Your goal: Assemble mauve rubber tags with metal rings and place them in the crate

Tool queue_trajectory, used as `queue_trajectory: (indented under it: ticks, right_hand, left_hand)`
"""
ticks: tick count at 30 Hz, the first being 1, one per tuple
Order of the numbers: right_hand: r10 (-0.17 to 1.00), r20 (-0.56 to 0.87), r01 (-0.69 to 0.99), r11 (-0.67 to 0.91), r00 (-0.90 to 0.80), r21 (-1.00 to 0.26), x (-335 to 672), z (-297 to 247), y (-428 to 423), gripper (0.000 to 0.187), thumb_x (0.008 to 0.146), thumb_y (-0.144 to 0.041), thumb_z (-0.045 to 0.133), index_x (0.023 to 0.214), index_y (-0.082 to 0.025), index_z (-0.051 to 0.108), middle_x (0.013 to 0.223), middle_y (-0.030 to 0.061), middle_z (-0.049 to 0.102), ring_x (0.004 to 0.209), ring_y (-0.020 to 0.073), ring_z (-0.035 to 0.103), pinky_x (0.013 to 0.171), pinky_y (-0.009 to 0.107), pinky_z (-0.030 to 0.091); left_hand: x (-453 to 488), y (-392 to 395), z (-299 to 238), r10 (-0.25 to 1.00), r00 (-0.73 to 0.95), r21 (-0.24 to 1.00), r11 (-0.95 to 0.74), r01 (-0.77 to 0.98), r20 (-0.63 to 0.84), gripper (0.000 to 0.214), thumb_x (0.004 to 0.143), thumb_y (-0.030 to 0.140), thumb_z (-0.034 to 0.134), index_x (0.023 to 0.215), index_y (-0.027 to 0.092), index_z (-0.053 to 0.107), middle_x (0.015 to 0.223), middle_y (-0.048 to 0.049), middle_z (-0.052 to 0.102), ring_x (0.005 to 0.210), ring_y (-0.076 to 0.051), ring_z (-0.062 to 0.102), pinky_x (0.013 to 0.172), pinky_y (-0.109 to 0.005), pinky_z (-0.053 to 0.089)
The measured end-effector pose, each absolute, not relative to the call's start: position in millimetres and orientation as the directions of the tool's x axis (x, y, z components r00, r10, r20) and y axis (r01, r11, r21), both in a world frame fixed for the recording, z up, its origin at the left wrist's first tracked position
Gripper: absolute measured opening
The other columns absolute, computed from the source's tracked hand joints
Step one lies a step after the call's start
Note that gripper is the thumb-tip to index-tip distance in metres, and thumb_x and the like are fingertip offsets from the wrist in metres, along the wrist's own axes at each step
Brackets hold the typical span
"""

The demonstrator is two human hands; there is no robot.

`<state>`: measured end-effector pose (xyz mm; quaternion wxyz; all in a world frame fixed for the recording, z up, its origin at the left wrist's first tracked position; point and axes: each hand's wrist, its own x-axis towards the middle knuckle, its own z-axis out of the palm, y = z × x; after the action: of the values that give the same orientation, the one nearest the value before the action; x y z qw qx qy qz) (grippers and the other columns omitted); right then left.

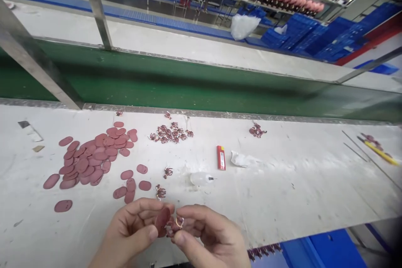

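Close to the near edge of the table, my left hand (pixel 133 230) is closed on a dark red oval disc (pixel 163 219), pinched between thumb and fingers. Against it, my right hand (pixel 210 234) pinches a small dark red figurine (pixel 174 227) with a pale band on it. The disc and the figurine meet or nearly meet between my fingertips; the exact contact is hidden. Just beyond my hands lie two similar small figurines, one nearer (pixel 161 191) and one farther (pixel 168 172). A clear bottle with a thin needle tip (pixel 201 179) rests on its side past my right hand.
A heap of red oval discs (pixel 94 155) spreads at the left, with several small figurines (pixel 171 132) grouped beyond. A red box (pixel 221 158) and crumpled tissue (pixel 243 159) lie mid-table. At the right is a yellow-handled tool (pixel 381 153); blue bins (pixel 336 248) stand below the edge.
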<state>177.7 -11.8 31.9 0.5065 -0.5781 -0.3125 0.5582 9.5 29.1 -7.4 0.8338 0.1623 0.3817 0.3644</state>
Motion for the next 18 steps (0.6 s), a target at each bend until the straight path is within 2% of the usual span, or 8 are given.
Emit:
queue_trajectory:
  ticks: [4, 11, 14, 18]
  right_hand:
    - [0.929, -0.341, -0.166, -0.316, 0.147, -0.934, 173.8, 32.1, -9.5, 0.018, 0.079, -0.034, 0.086, 0.093, -0.025, 0.083, 0.088, 0.0065, 0.083, 0.079, 0.0203, 0.077, 0.077, 0.03, 0.063]
    - [0.922, -0.347, -0.124, -0.33, 0.172, -0.936, 175.0, 33.6, -7.9, 0.02, 0.078, -0.035, 0.087, 0.094, -0.024, 0.082, 0.085, 0.0055, 0.082, 0.077, 0.02, 0.076, 0.074, 0.031, 0.062]
    - [0.943, -0.275, -0.058, -0.268, 0.187, -0.962, 174.7, 37.8, -5.8, 0.015, 0.078, -0.026, 0.084, 0.093, -0.027, 0.083, 0.084, 0.0032, 0.082, 0.073, 0.0185, 0.076, 0.071, 0.028, 0.062]
    - [0.967, -0.184, 0.001, -0.187, 0.174, -0.982, 176.2, 42.6, -2.9, 0.018, 0.079, -0.019, 0.082, 0.093, -0.029, 0.084, 0.083, 0.0012, 0.082, 0.071, 0.0173, 0.076, 0.067, 0.026, 0.062]
  left_hand:
    - [10.1, 28.4, -6.1, 0.748, 0.457, 0.6, 0.661, -0.45, -0.481, 0.025, 0.062, 0.037, 0.098, 0.075, 0.022, 0.081, 0.073, -0.0017, 0.081, 0.072, -0.014, 0.071, 0.075, -0.021, 0.054]
    - [10.9, 25.2, -3.0, 0.744, 0.424, 0.631, 0.665, -0.399, -0.516, 0.023, 0.063, 0.037, 0.097, 0.068, 0.021, 0.081, 0.069, -0.0022, 0.079, 0.072, -0.016, 0.069, 0.077, -0.025, 0.055]
    - [11.9, 25.9, 1.1, 0.757, 0.401, 0.659, 0.65, -0.379, -0.515, 0.022, 0.063, 0.039, 0.097, 0.065, 0.022, 0.082, 0.073, -0.0041, 0.081, 0.075, -0.02, 0.073, 0.081, -0.03, 0.057]
    - [11.8, 25.3, 1.6, 0.776, 0.363, 0.703, 0.626, -0.338, -0.516, 0.024, 0.062, 0.042, 0.097, 0.064, 0.023, 0.084, 0.088, -0.009, 0.085, 0.091, -0.032, 0.077, 0.09, -0.04, 0.06]
